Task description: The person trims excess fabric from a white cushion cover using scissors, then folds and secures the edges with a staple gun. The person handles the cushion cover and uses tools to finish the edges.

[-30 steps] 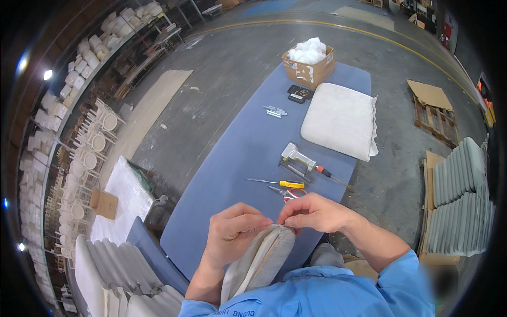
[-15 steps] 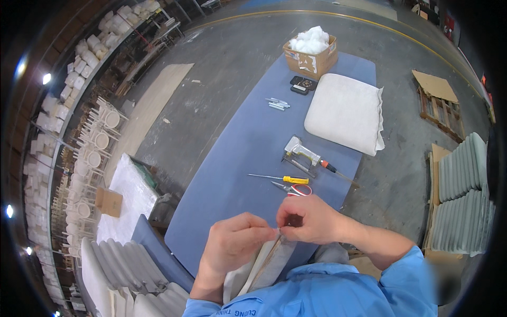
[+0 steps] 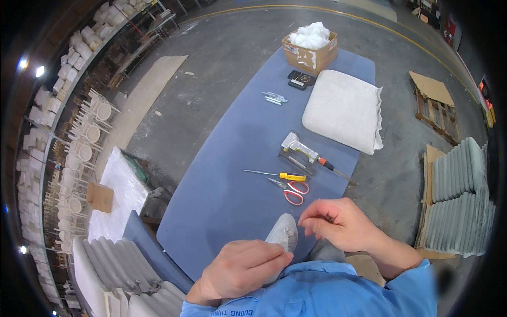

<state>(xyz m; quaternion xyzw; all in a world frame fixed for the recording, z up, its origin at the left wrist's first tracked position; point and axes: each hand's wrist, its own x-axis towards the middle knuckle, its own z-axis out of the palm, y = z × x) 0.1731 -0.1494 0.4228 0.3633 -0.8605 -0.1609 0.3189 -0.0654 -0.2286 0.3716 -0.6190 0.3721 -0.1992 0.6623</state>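
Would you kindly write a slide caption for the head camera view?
Left hand holds a grey cushion while the right hand hovers beside it, near red-handled scissors on a blue table.

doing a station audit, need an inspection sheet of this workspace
surface: blue tabletop, looks smooth
job's things: grey cushion, partly hidden by the left hand
clutter: scissors, yellow-handled screwdriver, staple gun, pale cushion, cardboard box with white filling
hands: left closed on grey cushion; right hand beside it, fingers curled, contact unclear
cables: thin hose from staple gun to tabletop's right edge
surroundings: cushion stacks both sides, pallet right, white chairs left
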